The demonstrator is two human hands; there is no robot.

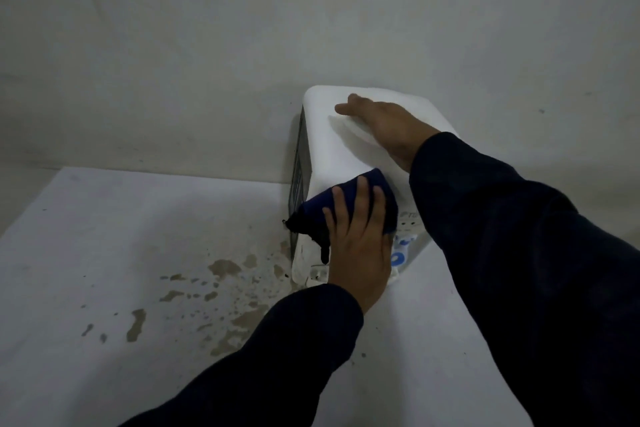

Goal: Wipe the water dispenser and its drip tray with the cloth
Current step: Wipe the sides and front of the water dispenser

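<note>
A white water dispenser (332, 135) stands against the wall, seen from above, with a dark vented panel on its left side. My left hand (358, 239) presses a dark blue cloth (346, 199) flat against the dispenser's upper front edge, fingers spread over the cloth. My right hand (384, 123) lies flat on the dispenser's top, palm down, holding nothing. Blue markings show on the front face below the cloth. The drip tray is hidden behind my left hand and arm.
The dispenser sits on a white surface (138, 236) that meets a pale wall (242, 28). Brownish wet stains (221, 288) are spattered on the surface to the left of the dispenser's base. Dark sleeves cover both of my arms.
</note>
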